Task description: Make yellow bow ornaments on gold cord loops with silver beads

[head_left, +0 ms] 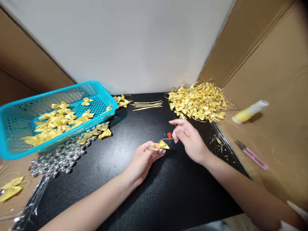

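Observation:
Near the middle of the black table, my left hand pinches a yellow ribbon bow with a gold cord loop and a small silver bell or bead at it. A loose cord end runs from the bow to the right. My right hand closes thumb and fingers at that end, its index finger stretched out to the left. A small red spot shows on the table between the hands.
A blue basket of yellow bows stands left, silver beads beside it. Gold cords lie at the back. Finished-looking bows are heaped back right. Pink-handled snips and a white-yellow roll are at right; cardboard walls surround.

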